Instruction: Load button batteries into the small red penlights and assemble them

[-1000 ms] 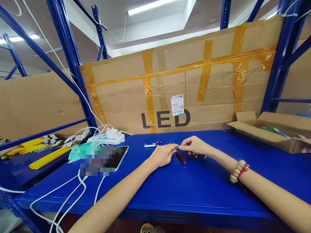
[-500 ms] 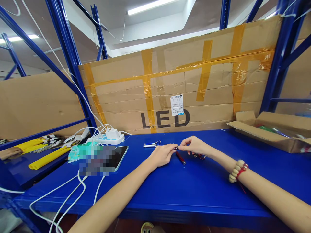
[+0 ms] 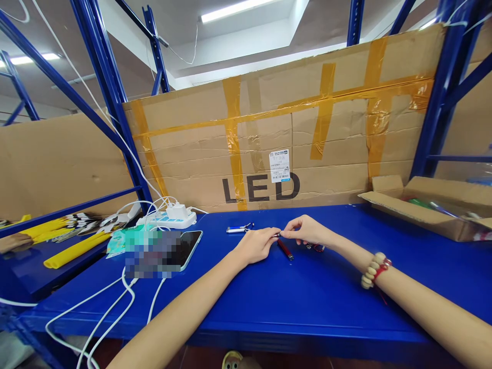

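My left hand (image 3: 257, 246) rests on the blue tabletop with its fingers closed over a small dark, shiny-tipped piece (image 3: 277, 234), mostly hidden. From the other side, my right hand (image 3: 306, 229) pinches at the end of that piece, thumb and forefinger together. Just below the fingertips lies a slim dark red tube (image 3: 285, 250), pen-like, on the table. Behind my left hand is a blue and silver pen-like tube (image 3: 238, 229) with a small clasp at its end. Partly under my right hand sit small metal bits with red on them (image 3: 315, 247).
At left, a phone (image 3: 190, 248) lies near a white power strip (image 3: 177, 219) and trailing white cables (image 3: 128, 302). An open cardboard box (image 3: 418, 210) stands at right. A large cardboard sheet (image 3: 338, 164) closes off the back. Another person's hand (image 3: 15, 242) shows at far left.
Both my hands hold the same pose at the same spot. At the far left edge, a bit of yellow has come into view above the other person's hand.
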Action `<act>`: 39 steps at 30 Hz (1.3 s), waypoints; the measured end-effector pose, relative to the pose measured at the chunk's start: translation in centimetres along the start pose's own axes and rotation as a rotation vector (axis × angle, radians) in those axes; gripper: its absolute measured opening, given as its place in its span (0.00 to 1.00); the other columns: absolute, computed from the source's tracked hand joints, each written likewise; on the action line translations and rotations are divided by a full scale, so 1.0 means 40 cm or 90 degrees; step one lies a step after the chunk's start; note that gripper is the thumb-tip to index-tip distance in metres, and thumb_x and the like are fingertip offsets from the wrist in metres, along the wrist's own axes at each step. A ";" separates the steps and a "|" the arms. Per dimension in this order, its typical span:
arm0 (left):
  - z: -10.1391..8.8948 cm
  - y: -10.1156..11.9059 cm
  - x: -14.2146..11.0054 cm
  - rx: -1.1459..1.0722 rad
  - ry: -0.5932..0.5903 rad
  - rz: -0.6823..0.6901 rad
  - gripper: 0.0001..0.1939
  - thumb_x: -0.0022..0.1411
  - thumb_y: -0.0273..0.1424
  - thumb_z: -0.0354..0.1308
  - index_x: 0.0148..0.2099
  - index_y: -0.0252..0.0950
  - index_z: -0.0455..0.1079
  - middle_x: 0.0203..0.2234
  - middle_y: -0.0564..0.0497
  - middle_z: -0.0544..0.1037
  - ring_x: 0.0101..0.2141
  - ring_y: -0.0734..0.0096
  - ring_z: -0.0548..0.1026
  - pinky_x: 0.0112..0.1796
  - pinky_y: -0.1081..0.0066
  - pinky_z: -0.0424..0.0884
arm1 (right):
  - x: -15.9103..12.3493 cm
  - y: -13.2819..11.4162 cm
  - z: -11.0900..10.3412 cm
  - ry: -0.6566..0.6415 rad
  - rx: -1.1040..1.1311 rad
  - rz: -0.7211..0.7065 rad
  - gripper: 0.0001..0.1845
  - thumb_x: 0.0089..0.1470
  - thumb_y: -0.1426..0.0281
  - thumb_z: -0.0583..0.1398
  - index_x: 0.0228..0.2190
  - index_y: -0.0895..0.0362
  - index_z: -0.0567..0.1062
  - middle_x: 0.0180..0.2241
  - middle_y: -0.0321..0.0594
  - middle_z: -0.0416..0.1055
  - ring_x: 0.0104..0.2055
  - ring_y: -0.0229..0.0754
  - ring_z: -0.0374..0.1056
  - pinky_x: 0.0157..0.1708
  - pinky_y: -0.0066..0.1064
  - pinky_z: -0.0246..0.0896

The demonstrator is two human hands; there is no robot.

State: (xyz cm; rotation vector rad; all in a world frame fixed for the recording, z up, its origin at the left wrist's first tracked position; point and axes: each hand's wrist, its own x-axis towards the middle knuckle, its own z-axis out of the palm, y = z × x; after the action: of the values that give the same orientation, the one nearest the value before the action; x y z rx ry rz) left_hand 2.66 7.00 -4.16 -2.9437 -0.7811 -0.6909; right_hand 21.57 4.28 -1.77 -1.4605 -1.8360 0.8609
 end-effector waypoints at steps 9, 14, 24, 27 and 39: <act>0.003 -0.002 -0.002 0.010 -0.007 -0.002 0.13 0.64 0.29 0.41 0.48 0.35 0.61 0.42 0.51 0.71 0.39 0.71 0.71 0.38 0.72 0.66 | 0.002 0.003 0.002 -0.007 -0.012 0.004 0.28 0.32 0.51 0.64 0.26 0.63 0.74 0.16 0.36 0.62 0.17 0.29 0.55 0.15 0.20 0.50; 0.000 -0.001 -0.004 0.004 -0.009 -0.002 0.13 0.64 0.29 0.41 0.48 0.35 0.61 0.42 0.51 0.71 0.39 0.71 0.71 0.39 0.73 0.66 | -0.006 -0.008 0.002 -0.004 -0.027 0.022 0.29 0.31 0.49 0.63 0.26 0.63 0.74 0.15 0.36 0.61 0.16 0.29 0.54 0.14 0.21 0.49; -0.003 0.002 -0.003 0.002 -0.012 -0.006 0.13 0.64 0.29 0.40 0.48 0.35 0.61 0.42 0.52 0.71 0.39 0.70 0.71 0.39 0.72 0.65 | -0.017 -0.020 0.002 -0.008 -0.034 0.032 0.29 0.32 0.49 0.63 0.27 0.63 0.74 0.16 0.36 0.61 0.16 0.29 0.54 0.12 0.20 0.45; -0.003 0.003 -0.003 0.005 -0.018 -0.012 0.13 0.65 0.29 0.40 0.48 0.35 0.61 0.41 0.51 0.72 0.39 0.69 0.71 0.38 0.72 0.65 | -0.015 -0.018 0.001 -0.007 -0.031 0.028 0.29 0.32 0.49 0.63 0.27 0.64 0.74 0.16 0.36 0.61 0.16 0.29 0.54 0.13 0.20 0.47; -0.006 0.004 -0.004 0.015 -0.011 -0.015 0.13 0.65 0.29 0.39 0.47 0.35 0.61 0.40 0.50 0.72 0.37 0.71 0.71 0.37 0.72 0.65 | -0.001 0.000 0.009 -0.017 -0.027 0.013 0.30 0.33 0.47 0.62 0.24 0.63 0.72 0.16 0.37 0.62 0.17 0.30 0.56 0.15 0.20 0.50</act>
State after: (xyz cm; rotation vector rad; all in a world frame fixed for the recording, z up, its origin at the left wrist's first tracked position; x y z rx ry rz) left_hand 2.51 6.76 -3.99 -2.9284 -0.8206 -0.6539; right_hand 21.28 4.19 -1.98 -1.5024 -1.8724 0.8604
